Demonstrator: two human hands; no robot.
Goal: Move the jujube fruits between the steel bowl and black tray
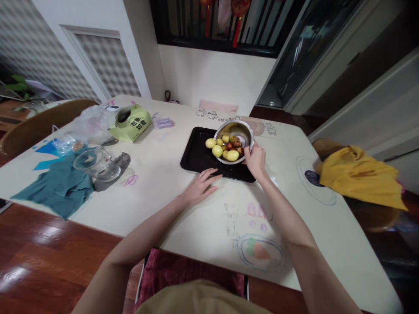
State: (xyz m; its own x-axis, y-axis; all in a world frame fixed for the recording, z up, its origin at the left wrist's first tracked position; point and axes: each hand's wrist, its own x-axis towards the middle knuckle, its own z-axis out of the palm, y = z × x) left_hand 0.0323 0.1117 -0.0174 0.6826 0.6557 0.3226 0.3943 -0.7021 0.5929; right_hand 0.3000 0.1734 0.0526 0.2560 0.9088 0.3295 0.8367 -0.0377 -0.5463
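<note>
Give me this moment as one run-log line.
left grip: open, by near edge of black tray | right grip: closed on rim of metal bowl | metal bowl: tilted, over black tray | fruit: at bowl's mouth

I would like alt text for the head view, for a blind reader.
The right hand holds a tilted metal bowl of yellowish and brown fruit over a black tray on a white table, while the left hand lies at the tray's near edge. Teal cloth lies further left.

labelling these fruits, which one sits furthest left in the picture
The pale yellow fruit at the left edge of the bowl, just up and left of the greenish fruit; every other one lies farther right.
</note>
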